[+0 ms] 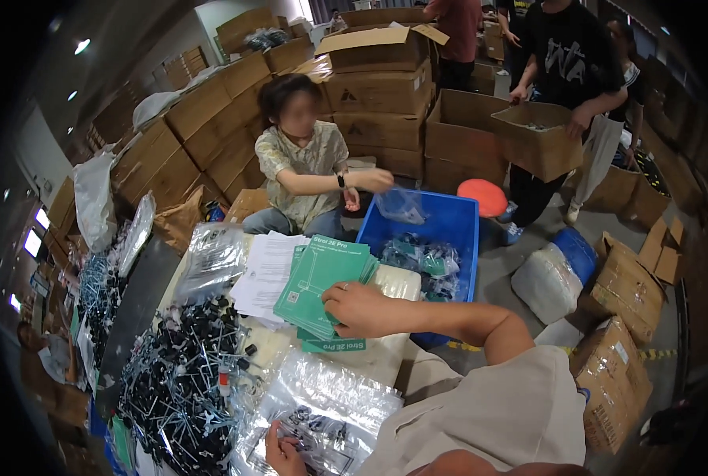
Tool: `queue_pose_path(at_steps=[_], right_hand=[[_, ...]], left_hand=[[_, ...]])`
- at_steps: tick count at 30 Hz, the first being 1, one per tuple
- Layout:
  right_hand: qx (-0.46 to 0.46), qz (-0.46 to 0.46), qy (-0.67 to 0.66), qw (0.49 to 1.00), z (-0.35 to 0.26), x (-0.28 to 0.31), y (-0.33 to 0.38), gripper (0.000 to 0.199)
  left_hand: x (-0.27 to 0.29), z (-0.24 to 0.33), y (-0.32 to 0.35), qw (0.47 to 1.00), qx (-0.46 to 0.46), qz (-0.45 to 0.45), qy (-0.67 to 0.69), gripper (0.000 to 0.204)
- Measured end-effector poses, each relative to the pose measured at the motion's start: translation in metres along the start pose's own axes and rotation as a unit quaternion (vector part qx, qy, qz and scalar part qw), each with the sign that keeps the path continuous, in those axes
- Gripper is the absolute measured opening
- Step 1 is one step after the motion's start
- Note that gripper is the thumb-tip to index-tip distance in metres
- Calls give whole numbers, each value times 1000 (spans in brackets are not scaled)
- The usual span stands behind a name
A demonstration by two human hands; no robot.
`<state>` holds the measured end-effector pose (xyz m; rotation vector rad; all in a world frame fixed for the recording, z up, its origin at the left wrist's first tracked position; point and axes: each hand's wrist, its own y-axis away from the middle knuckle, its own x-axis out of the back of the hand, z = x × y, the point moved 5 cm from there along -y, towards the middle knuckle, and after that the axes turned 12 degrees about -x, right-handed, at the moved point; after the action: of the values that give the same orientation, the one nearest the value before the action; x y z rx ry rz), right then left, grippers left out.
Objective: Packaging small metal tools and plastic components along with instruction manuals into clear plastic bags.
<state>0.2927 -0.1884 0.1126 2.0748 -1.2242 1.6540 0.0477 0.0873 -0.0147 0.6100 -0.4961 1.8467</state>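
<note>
My right hand [362,309] is curled at the right edge of a stack of green printed booklets [318,282], its fingers on the top booklet. Lower down, my left hand [285,452] is closed at the edge of a clear plastic bag [318,436] with small dark parts inside. That bag lies on a pile of flat clear bags [342,385]. White printed sheets [263,278] are left of the booklets. To the left of my hands spreads a heap of black plastic parts and metal rods [183,389], with a small red-and-white bottle [224,383] on it.
Across the table a seated person [306,166] holds a clear bag [401,206] over a blue bin [473,262] of packed bags. Another person [564,71] carries an open carton [540,143]. Stacked cartons [382,91] stand behind; a white-and-blue sack [548,278] lies right.
</note>
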Motion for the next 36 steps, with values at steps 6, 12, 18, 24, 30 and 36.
queue_pose_path(at_steps=[6, 12, 18, 24, 30, 36], right_hand=[[-39, -33, 33, 998, 5, -7, 2, 22], [-27, 54, 5, 998, 13, -3, -5, 29], [-29, 52, 17, 998, 32, 15, -21, 26], [26, 233, 12, 972, 20, 62, -81, 30], [218, 268, 54, 937, -20, 22, -150, 31], [192, -203, 173, 944, -17, -76, -166, 15]], left_hand=[[-2, 37, -5, 982, -123, 97, 106, 45], [1, 26, -4, 977, -89, 132, 145, 44], [1, 27, -4, 970, -105, 126, 177, 42], [5, 26, -1, 971, -106, 139, 163, 40], [5, 26, 0, 966, -101, 143, 188, 41], [5, 26, 0, 969, -101, 133, 182, 43]])
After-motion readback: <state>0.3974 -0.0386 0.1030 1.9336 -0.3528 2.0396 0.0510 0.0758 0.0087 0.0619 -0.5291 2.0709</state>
